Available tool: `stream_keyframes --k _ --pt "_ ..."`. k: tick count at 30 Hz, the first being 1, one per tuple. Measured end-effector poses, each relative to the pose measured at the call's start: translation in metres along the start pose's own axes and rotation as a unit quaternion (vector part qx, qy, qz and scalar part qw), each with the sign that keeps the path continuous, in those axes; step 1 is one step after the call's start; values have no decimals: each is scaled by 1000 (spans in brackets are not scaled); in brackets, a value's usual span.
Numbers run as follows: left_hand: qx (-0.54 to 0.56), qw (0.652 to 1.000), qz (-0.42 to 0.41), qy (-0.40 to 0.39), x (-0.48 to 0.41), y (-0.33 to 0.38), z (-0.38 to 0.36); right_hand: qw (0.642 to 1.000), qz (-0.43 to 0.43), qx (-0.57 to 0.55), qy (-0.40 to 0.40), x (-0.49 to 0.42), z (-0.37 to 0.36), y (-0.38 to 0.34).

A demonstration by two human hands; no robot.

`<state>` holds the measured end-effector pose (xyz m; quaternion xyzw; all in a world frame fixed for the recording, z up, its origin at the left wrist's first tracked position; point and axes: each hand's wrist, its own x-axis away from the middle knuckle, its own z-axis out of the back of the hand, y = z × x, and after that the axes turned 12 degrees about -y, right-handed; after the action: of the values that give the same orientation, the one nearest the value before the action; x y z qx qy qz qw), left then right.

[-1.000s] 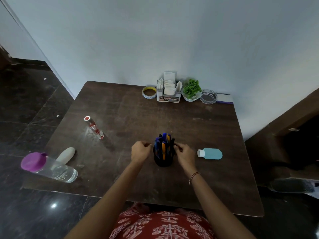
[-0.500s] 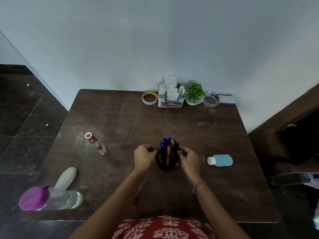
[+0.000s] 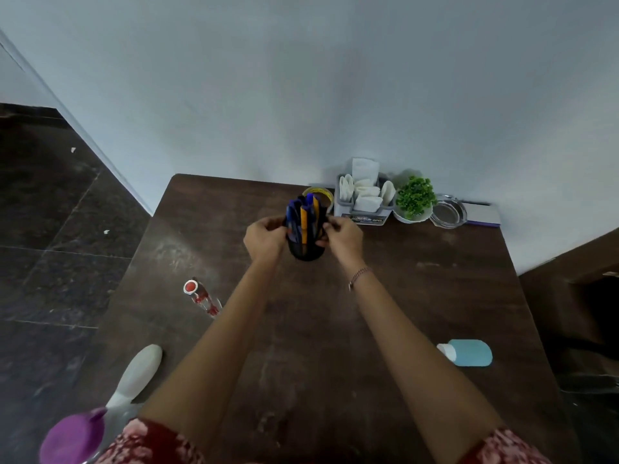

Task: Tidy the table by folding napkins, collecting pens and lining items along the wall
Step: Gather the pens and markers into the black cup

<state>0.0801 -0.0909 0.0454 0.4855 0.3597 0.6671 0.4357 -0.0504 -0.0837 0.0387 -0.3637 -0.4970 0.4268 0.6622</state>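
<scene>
Left grip (image 3: pixel 264 237) and right grip (image 3: pixel 345 236) clasp the upright pen holder (image 3: pixel 306 251)

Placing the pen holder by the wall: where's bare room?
Bare table along the wall runs from the left corner to the tape roll. Right of that is crowded: napkin caddy, plant bowl, glass dish, notebook. Left hand and right hand hold the pen holder.

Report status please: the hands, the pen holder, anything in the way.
Left hand and right hand grip the pen holder from both sides. Holder upright, full of pens. Tape roll just behind it, partly hidden.
</scene>
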Motion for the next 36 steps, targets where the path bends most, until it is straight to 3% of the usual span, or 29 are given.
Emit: stream_keyframes --k 7,36 --pt "73 997 11 19 -70 29 4 993 -50 -65 -82 -71 -11 -37" --pt "79 996 25 37 -162 37 1 990 -42 -94 -101 -158 -26 -45"
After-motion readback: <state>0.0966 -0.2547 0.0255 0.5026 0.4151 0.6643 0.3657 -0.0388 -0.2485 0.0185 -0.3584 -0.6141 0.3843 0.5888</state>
